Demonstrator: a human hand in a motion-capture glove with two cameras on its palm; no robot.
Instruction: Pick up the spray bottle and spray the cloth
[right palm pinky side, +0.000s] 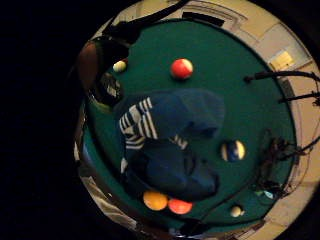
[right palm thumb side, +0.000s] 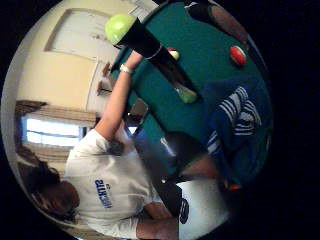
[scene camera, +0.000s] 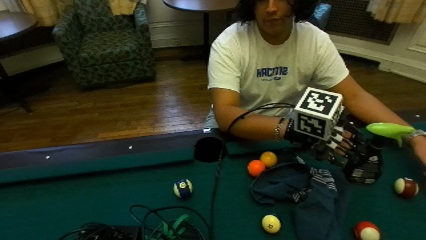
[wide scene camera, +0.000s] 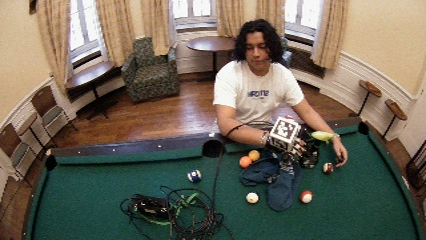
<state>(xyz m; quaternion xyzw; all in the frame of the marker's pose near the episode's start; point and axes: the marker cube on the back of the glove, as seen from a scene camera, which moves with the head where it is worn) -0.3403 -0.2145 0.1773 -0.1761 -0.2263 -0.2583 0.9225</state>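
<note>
Behind cloth (scene camera: 313, 192), thumb-side only: bottle's green head (right palm thumb side: 120, 27).

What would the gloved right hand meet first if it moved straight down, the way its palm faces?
Most likely the crumpled dark blue striped cloth beneath the gloved right hand; depth is unclear.

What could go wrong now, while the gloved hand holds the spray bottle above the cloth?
The balls lie close: the orange ball and the red ball sit at the edge of the blue cloth, so spray may wet them and the green felt. The gloved hand holds the bottle tilted; it might miss the cloth.
</note>
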